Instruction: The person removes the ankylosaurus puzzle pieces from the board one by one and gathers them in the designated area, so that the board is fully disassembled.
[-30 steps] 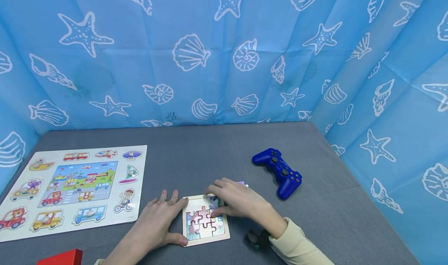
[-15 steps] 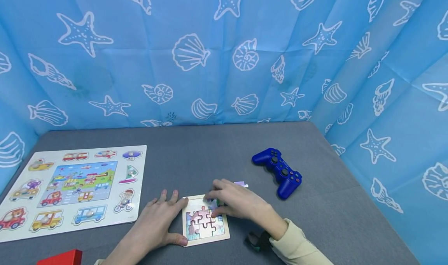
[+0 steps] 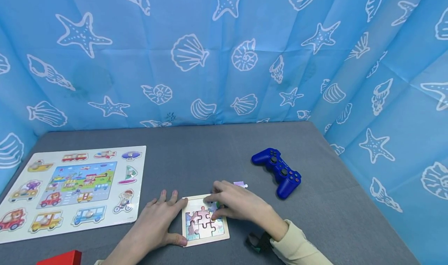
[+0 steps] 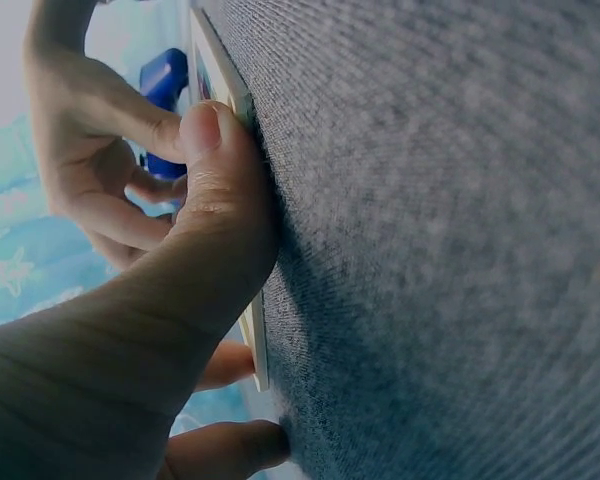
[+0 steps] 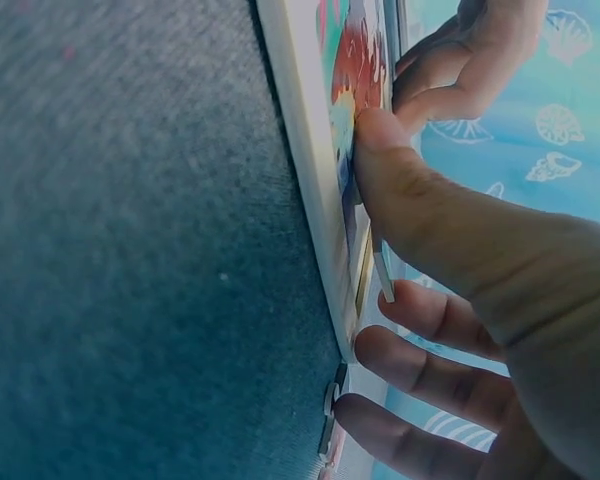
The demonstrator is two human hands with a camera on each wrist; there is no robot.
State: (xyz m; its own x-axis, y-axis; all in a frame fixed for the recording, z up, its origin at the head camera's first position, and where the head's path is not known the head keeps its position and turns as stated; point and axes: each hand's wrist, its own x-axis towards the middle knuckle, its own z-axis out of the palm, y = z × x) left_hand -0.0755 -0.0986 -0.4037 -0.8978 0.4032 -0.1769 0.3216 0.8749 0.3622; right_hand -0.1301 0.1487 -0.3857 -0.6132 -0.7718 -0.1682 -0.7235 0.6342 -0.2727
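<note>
A small square jigsaw puzzle in a pale wooden frame (image 3: 210,240) lies on the grey table in the head view. My left hand (image 3: 159,220) is spread at its left side, thumb on the lower left corner and index finger at the upper left. Over the upper right part, my right hand (image 3: 239,203) pinches a puzzle piece (image 5: 384,275). That piece stands tilted in the right wrist view, with my right thumb (image 5: 385,130) against the picture. My hand partly covers it from above. A purple loose piece (image 3: 240,184) lies behind the right hand.
A blue game controller (image 3: 277,172) lies to the right. On the left is a large vehicle peg puzzle board (image 3: 136,197), with a red object (image 3: 63,258) at the front edge. A dark object (image 3: 257,241) sits near the right wrist. A blue curtain (image 3: 217,82) hangs behind.
The right hand has shifted very slightly and uncovered more of the purple loose piece and of the puzzle's upper right. The left hand stays in place on the frame.
</note>
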